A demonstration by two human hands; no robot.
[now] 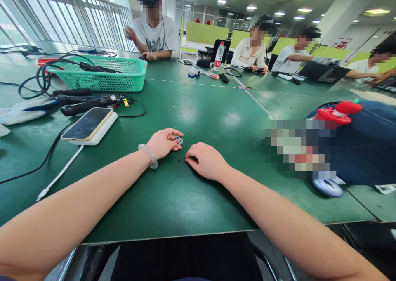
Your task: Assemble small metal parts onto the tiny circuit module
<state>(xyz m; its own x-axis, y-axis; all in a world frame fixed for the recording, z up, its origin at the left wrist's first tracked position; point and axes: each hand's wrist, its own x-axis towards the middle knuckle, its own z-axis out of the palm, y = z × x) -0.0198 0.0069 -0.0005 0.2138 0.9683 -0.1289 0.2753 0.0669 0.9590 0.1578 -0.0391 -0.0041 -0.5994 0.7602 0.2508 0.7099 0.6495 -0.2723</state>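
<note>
My left hand, with a pale bangle at its wrist, is closed around a small blue-grey piece with fine detail, perhaps a little circuit board; its exact kind is too small to tell. Close by on the right, my right hand rests on the green table, its fingers curled and thumb against index. Whatever those fingertips may hold is hidden. A tiny dark bit lies on the table between the two hands.
To the left lie a phone on a white block, cabled black devices and a green basket. A dark blue bag and a purple oval object sit at right. A bottle stands farther back; several people work around the table.
</note>
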